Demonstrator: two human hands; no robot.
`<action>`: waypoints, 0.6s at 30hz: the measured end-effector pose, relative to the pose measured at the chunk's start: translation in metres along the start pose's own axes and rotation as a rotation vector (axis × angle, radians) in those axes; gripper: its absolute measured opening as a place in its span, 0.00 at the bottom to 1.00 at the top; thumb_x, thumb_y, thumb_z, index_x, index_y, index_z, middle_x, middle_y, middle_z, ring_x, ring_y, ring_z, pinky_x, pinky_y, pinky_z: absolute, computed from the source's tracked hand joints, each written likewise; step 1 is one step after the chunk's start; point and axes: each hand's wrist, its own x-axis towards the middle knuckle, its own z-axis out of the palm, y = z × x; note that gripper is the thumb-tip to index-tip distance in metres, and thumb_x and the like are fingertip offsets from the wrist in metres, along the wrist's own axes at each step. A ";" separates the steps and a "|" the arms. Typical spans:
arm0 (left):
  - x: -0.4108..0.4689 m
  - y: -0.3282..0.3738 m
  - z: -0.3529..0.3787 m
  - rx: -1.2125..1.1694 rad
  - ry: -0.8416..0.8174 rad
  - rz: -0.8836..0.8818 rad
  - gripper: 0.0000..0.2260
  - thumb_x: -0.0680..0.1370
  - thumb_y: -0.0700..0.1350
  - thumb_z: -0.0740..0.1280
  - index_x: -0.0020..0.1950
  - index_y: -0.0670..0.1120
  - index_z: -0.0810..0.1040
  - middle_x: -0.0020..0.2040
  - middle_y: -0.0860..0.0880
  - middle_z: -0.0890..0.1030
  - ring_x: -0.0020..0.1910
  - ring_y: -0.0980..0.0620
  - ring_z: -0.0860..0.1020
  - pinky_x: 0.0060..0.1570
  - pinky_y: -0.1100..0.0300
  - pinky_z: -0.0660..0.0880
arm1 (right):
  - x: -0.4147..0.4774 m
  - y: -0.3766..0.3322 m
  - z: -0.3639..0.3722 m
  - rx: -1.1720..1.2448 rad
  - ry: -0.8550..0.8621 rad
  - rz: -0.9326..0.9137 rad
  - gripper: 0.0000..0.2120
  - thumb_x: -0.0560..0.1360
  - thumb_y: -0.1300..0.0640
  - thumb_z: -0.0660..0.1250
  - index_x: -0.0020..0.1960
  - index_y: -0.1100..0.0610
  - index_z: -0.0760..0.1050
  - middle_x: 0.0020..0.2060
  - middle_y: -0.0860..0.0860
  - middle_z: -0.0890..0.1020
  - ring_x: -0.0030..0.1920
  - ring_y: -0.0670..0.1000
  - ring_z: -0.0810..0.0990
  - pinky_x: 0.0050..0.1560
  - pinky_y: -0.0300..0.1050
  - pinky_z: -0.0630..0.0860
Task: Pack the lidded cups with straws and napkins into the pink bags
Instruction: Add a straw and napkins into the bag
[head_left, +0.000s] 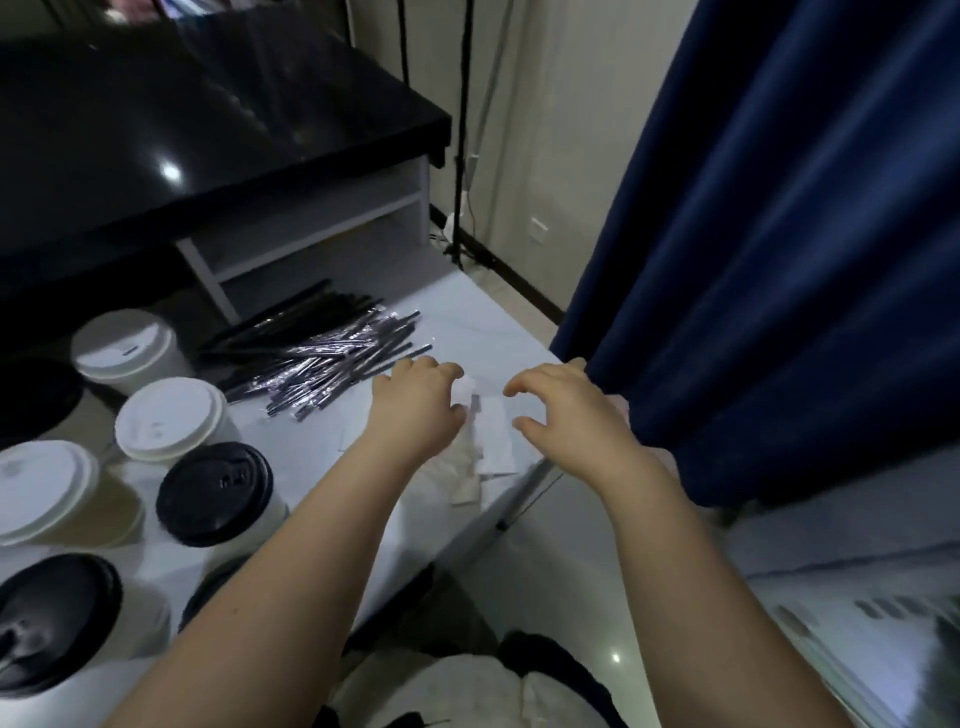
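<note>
Left hand: your left hand (415, 402) curls down onto the napkins (493, 436); can't tell if it grips.
Right hand: your right hand (566, 410) hovers alongside, fingers loosely bent, empty.
Straws: the straws (322, 358) are piled just beyond.
Cups: the cups (171, 418) are lidded, unpacked.
Bags: none visible; packing looks barely begun.

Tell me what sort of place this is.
Likely a takeaway drinks packing station in a plain room: lidded cups on a white table, a pile of wrapped straws, and napkins.
</note>
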 end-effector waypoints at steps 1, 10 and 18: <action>0.004 -0.009 0.001 0.002 -0.011 -0.046 0.21 0.77 0.51 0.64 0.70 0.54 0.70 0.67 0.49 0.73 0.67 0.44 0.68 0.62 0.48 0.67 | 0.016 0.002 0.003 0.001 -0.030 -0.025 0.14 0.76 0.54 0.67 0.61 0.46 0.74 0.60 0.42 0.75 0.60 0.43 0.64 0.48 0.39 0.66; 0.019 -0.042 0.000 -0.045 -0.038 -0.445 0.23 0.76 0.51 0.65 0.71 0.56 0.69 0.67 0.48 0.72 0.67 0.43 0.68 0.63 0.47 0.69 | 0.143 -0.004 0.035 -0.034 -0.482 -0.308 0.18 0.75 0.52 0.68 0.64 0.48 0.73 0.59 0.48 0.77 0.63 0.50 0.70 0.60 0.51 0.71; 0.007 -0.039 0.015 -0.143 0.034 -0.691 0.22 0.76 0.52 0.66 0.70 0.58 0.70 0.67 0.50 0.73 0.68 0.45 0.67 0.62 0.49 0.67 | 0.170 -0.010 0.073 -0.133 -0.579 -0.478 0.32 0.65 0.36 0.72 0.63 0.52 0.70 0.58 0.50 0.76 0.63 0.55 0.69 0.51 0.50 0.71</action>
